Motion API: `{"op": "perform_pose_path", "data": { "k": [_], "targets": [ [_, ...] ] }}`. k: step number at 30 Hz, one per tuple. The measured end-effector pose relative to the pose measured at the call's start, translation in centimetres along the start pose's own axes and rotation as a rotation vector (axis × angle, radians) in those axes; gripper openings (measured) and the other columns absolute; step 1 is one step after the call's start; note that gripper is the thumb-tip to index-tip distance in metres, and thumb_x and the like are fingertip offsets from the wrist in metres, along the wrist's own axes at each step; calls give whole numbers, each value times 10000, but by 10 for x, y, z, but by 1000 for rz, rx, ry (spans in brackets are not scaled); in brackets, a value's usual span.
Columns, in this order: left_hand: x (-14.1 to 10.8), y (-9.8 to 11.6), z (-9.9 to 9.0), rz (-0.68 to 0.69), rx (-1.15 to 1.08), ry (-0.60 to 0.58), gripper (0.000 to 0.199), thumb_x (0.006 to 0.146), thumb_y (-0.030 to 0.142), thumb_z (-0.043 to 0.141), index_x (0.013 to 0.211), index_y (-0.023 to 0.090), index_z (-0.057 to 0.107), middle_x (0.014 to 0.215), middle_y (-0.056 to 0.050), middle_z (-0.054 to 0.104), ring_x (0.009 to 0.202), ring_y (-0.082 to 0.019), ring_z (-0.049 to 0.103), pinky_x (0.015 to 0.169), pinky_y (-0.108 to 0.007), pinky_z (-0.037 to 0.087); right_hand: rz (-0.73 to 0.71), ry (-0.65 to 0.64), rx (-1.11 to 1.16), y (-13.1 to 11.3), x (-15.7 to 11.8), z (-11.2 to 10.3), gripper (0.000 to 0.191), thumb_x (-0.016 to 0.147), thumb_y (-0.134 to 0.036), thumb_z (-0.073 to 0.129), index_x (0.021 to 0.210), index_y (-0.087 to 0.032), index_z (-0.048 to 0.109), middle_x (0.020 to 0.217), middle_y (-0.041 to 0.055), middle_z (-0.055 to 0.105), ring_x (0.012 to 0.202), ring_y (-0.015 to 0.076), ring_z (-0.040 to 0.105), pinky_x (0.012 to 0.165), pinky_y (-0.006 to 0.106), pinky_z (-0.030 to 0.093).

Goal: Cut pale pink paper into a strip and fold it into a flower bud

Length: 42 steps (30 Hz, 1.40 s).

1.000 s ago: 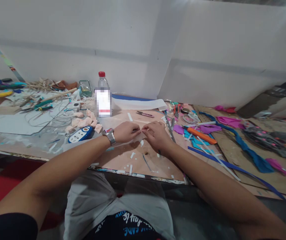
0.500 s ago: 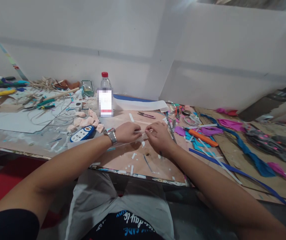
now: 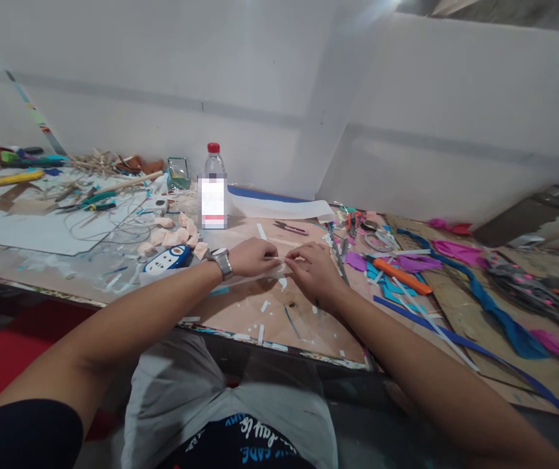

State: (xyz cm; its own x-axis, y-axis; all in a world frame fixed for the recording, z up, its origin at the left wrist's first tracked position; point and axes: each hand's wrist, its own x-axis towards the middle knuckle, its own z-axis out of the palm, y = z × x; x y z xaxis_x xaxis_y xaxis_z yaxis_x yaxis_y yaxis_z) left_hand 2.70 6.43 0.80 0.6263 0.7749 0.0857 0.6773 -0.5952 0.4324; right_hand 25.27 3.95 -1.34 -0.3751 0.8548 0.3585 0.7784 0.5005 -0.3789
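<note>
Between my two hands is a thin white strip (image 3: pixel 273 271), translucent and paper-like; its exact material cannot be made out. My left hand (image 3: pixel 253 256), with a metal watch on the wrist, pinches it with closed fingers. My right hand (image 3: pixel 316 273) faces it, thumb and fingertips pressed together on the same strip. The fingertips of both hands almost meet just above the table board. Part of the strip runs back under my left wrist. Beyond the hands lie thread snips (image 3: pixel 290 228) and a wide white strip (image 3: pixel 279 208).
A red-capped bottle (image 3: pixel 214 159) stands behind the blue-and-white power strip (image 3: pixel 167 260) and pale pink foam-like pieces (image 3: pixel 186 229). At right lie an orange cutter (image 3: pixel 401 275), a blue strip (image 3: pixel 455 342) and coloured scraps. Pliers (image 3: pixel 98 200) and sticks are at left.
The view has shifted slightly, so the table things appear a little further right. My fingertips have drawn slightly closer together on the white strip.
</note>
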Motion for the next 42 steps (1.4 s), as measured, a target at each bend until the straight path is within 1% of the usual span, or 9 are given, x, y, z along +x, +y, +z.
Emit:
{"op": "perform_pose_path", "data": {
  "k": [7, 11, 17, 20, 24, 29, 33, 38, 42],
  "targets": [
    [0, -1, 0, -1, -27, -22, 381, 972, 470, 534, 931, 172, 768, 816, -45, 730, 721, -148, 562, 654, -285, 305, -47, -15, 31, 2, -2, 3, 226, 986, -397, 644, 1067, -240, 785, 1090, 58, 776, 1081, 221, 630, 1072, 441, 297],
    [1, -2, 0, -7, -27, -23, 373, 963, 468, 537, 913, 175, 763, 797, -42, 719, 704, -149, 548, 650, -294, 294, -35, -1, 24, 2, -2, 2, 197, 981, -352, 636, 1039, -242, 788, 1072, 47, 779, 1079, 220, 634, 1082, 448, 291],
    [0, -2, -1, -6, -9, -8, 399, 969, 484, 517, 865, 168, 737, 798, -55, 717, 692, -157, 534, 648, -298, 292, -2, 36, 6, 4, -1, 0, 221, 983, -344, 608, 1016, -213, 784, 1067, 72, 779, 1062, 233, 630, 1069, 453, 303],
    [-2, 0, -2, -12, -5, -1, 403, 973, 475, 501, 875, 160, 734, 813, -65, 723, 701, -161, 549, 653, -294, 308, -2, 29, 9, 3, 0, 0, 216, 981, -343, 613, 1024, -221, 786, 1066, 67, 780, 1058, 229, 639, 1069, 450, 305],
    [-3, 2, -4, 18, -29, -19, 437, 981, 514, 491, 946, 168, 756, 859, -57, 744, 734, -157, 578, 665, -283, 326, -26, 2, 20, 0, 0, 0, 203, 974, -349, 633, 1012, -229, 792, 1058, 61, 783, 1061, 224, 648, 1068, 445, 308],
    [-2, 3, -3, 40, -45, -37, 408, 988, 462, 490, 946, 172, 775, 842, -49, 750, 724, -149, 573, 667, -282, 322, -50, -23, 32, -2, -1, 1, 182, 968, -351, 655, 984, -240, 798, 1029, 44, 785, 1051, 214, 653, 1061, 440, 303],
    [-2, 4, -2, 40, -50, -39, 399, 985, 471, 508, 995, 187, 786, 872, -46, 767, 761, -157, 600, 679, -278, 332, -54, -23, 30, -2, -1, 1, 181, 961, -353, 665, 983, -236, 801, 1027, 55, 786, 1048, 220, 652, 1061, 442, 305],
    [-2, 3, -1, 32, -38, -21, 437, 1002, 490, 485, 947, 175, 784, 846, -64, 761, 733, -162, 580, 666, -286, 317, -43, -14, 22, 0, -1, 0, 223, 982, -406, 650, 1005, -237, 795, 1051, 55, 787, 1050, 219, 660, 1056, 436, 313],
    [0, 1, 0, 32, -38, -12, 448, 1008, 502, 486, 928, 175, 780, 843, -65, 759, 733, -161, 581, 667, -283, 320, -33, -4, 11, 1, -1, 0, 217, 982, -398, 653, 974, -227, 786, 1038, 48, 784, 1047, 212, 660, 1055, 428, 315]
  ]
}}
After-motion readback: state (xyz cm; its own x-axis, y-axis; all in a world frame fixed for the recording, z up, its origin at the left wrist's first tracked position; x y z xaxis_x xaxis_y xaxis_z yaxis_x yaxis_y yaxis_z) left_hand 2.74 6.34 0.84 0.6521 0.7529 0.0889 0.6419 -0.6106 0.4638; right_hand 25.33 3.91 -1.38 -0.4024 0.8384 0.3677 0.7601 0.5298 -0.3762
